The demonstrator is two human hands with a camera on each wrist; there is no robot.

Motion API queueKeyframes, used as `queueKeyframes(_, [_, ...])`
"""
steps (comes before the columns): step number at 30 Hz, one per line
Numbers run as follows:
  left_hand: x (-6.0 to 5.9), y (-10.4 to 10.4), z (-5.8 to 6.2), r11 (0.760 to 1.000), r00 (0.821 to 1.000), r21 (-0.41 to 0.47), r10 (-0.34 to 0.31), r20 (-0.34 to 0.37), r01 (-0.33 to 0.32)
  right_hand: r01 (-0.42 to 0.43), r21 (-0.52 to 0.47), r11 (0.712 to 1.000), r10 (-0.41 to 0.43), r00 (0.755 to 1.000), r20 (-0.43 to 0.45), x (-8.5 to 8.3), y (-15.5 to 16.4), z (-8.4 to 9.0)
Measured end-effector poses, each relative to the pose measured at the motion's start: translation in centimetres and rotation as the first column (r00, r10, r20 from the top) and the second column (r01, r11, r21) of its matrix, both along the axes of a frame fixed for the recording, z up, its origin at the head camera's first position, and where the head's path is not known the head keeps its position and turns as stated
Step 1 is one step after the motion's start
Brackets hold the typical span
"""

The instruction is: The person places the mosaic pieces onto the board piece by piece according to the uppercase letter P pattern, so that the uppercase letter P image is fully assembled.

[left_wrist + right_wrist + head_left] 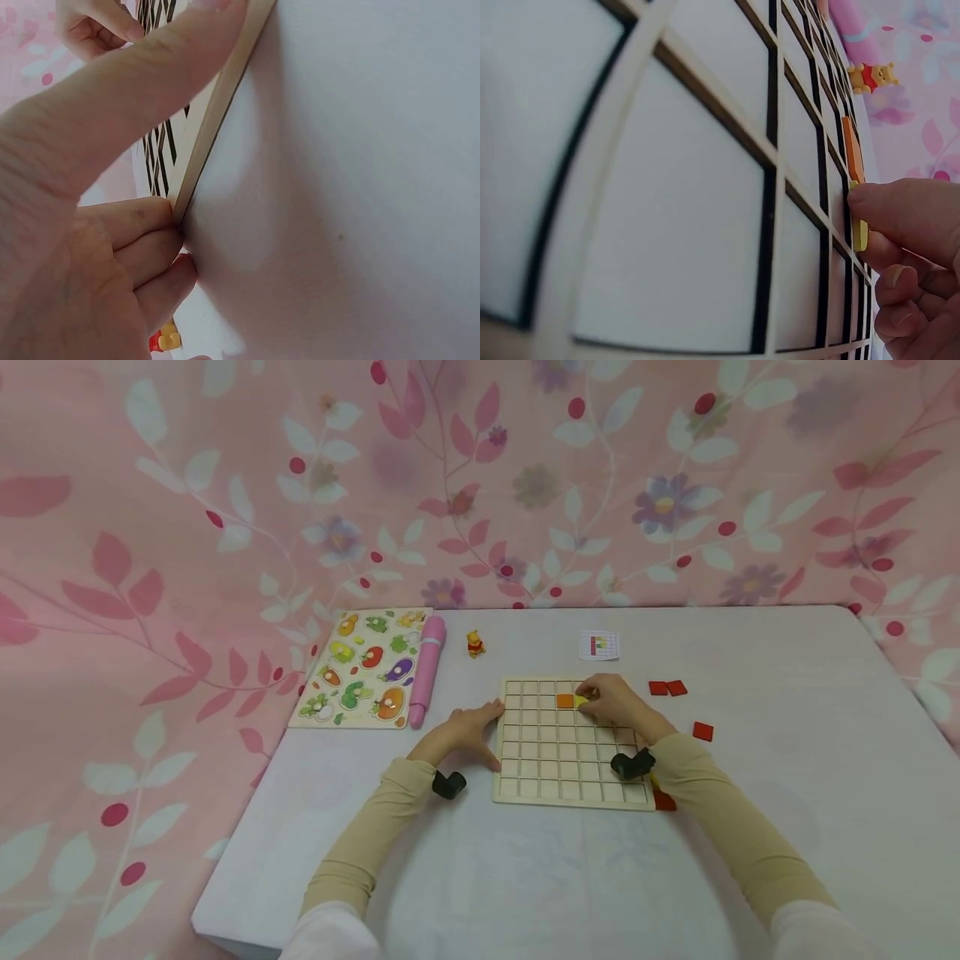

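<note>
Pink floral cloth is hung behind a white tabletop (787,793), on which a pale wooden grid board (573,745) is laid near the middle. The board's left edge is touched by the left hand (468,731), whose thumb is stretched straight along the frame while the other fingers are loosely curled against the corner. A small yellow square tile (581,701) is pinched by the right hand (611,700) and held at a cell in the board's 2nd row, just beside an orange square tile (565,700) already seated there. 3 red square tiles (667,688) are scattered to the right of the board. A vegetable peg puzzle (363,670), a pink pen-shaped case (427,670), a small yellow bear figure (475,644) and a printed pattern card (599,646) are placed farther back.
</note>
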State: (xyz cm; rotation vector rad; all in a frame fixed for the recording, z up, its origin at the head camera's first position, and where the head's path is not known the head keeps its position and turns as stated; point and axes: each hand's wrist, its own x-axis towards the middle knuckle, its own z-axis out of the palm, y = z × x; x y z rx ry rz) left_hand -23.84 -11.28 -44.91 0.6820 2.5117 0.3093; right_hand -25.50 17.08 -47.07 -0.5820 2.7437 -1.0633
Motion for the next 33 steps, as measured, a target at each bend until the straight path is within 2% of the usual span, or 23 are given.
queueKeyframes(5, [0.0, 0.0, 0.0, 1.000, 1.000, 0.004, -0.001, -0.001, 0.001, 0.026, -0.004, 1.000, -0.026, 1.000, -0.014, 0.2, 0.0, 0.2])
queueKeyframes(10, [0.0, -0.2, 0.2, 1.000, 1.000, 0.011, -0.002, 0.016, 0.002, 0.059, -0.034, 0.998, -0.062, 0.994, -0.087, 0.4, 0.8, 0.9])
queueKeyframes(16, [0.0, -0.3, -0.2, 1.000, 1.000, 0.016, -0.008, 0.002, 0.008, 0.093, -0.043, 0.995, -0.099, 0.979, -0.179, 0.5, 3.7, 1.5])
queueKeyframes(21, [0.0, -0.3, -0.3, 0.999, 0.999, 0.037, -0.037, -0.016, 0.038, 0.109, 0.013, 0.994, -0.103, 0.966, -0.235, 1.0, 6.1, 2.5])
queueKeyframes(27, [0.2, -0.3, 0.1, 0.998, 1.000, 0.067, -0.013, 0.001, 0.013, 0.131, 0.044, 0.990, -0.118, 0.968, -0.222, 1.2, 8.2, 2.8])
queueKeyframes(33, [0.1, 0.0, 0.2, 0.998, 0.999, 0.046, -0.035, -0.037, 0.036, 0.150, 0.063, 0.987, -0.138, 0.977, -0.165, 1.2, 9.5, 2.0])
